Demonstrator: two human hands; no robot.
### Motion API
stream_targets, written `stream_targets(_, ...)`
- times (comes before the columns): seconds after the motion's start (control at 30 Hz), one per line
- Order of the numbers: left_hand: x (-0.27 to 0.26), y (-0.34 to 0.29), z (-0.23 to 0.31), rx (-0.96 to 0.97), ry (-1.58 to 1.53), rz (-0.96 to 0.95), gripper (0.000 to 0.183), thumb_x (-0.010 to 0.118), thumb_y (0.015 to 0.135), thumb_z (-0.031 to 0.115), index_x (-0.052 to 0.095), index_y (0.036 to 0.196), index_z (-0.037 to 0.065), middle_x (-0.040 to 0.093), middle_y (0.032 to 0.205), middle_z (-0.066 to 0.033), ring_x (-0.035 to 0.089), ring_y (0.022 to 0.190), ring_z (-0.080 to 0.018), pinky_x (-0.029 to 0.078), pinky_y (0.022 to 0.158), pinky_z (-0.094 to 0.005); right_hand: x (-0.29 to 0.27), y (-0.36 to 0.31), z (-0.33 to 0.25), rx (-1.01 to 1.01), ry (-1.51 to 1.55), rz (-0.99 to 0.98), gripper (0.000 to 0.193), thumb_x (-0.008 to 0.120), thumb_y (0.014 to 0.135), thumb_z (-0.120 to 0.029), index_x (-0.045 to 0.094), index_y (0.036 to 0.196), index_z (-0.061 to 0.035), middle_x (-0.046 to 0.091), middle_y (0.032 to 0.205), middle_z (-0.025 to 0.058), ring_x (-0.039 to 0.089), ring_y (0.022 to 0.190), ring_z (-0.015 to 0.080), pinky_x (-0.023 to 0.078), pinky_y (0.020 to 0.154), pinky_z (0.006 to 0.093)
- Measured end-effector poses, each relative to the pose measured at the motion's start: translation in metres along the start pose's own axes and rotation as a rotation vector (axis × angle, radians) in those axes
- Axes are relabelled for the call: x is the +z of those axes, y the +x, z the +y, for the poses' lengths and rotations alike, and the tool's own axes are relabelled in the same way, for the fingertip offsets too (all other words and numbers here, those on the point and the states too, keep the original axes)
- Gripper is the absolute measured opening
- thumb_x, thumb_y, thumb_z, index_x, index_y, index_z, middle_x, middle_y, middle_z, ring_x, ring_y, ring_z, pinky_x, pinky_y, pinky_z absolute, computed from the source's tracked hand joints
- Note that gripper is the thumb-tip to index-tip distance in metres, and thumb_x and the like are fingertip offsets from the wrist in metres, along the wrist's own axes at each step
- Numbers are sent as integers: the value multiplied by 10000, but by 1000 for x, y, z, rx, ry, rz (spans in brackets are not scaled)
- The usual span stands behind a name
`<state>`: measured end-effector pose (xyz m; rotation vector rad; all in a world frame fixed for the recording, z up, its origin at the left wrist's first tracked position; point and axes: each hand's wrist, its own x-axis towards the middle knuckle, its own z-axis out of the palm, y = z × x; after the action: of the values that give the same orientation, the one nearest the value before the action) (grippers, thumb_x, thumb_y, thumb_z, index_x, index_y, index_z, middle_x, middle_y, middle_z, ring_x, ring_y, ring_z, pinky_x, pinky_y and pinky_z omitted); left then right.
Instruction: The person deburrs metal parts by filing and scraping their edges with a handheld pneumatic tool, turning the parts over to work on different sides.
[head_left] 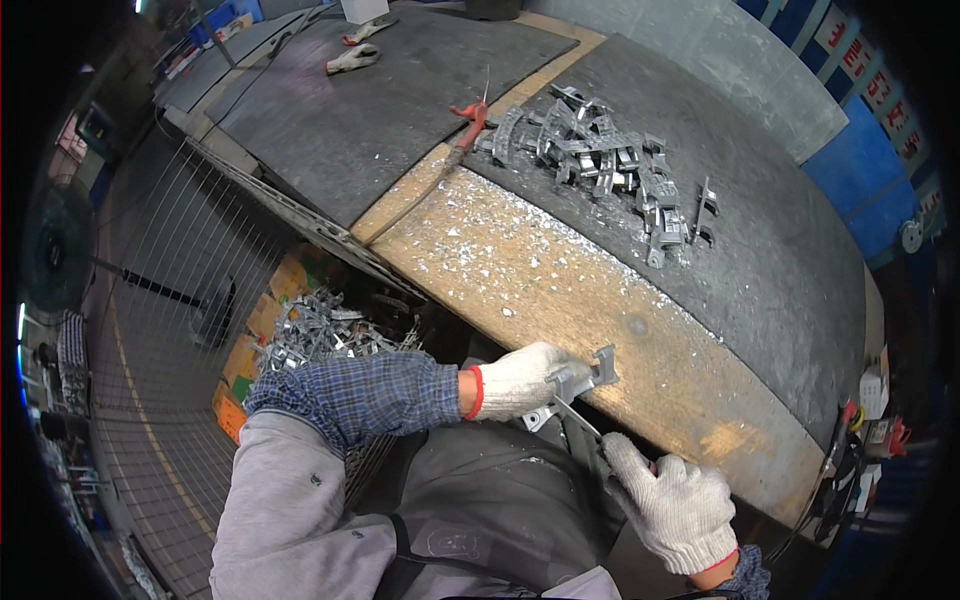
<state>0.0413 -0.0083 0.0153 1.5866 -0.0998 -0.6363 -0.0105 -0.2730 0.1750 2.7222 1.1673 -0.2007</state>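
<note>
My left hand, in a white knit glove with a red cuff, grips a grey cast metal bracket at the near edge of the workbench. My right hand, gloved alike, is closed around a slim metal hand tool; its thin shaft reaches up-left to the bracket and appears to touch it. The tool's handle is mostly hidden by the fingers, so its exact kind is unclear. Silver shavings lie scattered over the wooden strip beyond my hands.
Several similar metal brackets are heaped on the dark mat. Left of them lies a red air gun with a hose. More metal pieces fill a container below the bench at left. Loose gloves rest on the far mat.
</note>
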Motion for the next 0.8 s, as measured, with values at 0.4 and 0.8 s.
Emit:
stream_targets(0.4, -4, -4, -4, 57, -365, -136, 398, 689, 1067, 130, 643, 1442, 3, 724, 1257, -110, 751, 1022, -195, 634, 829, -357, 18, 20, 19, 44, 720, -71, 703, 837, 952, -474, 626, 1547, -163, 798, 986, 202, 800, 804, 381, 640, 689, 467)
stream_targets(0.8, -1, -19, -13, -270, -775, -124, 456, 608, 1163, 296, 592, 1522, 17, 742, 935, -52, 682, 635, -95, 546, 533, -262, 82, -3, -1, 106, 1154, -321, 807, 811, 969, -427, 502, 1666, -162, 799, 1162, 247, 814, 1000, 396, 649, 894, 462)
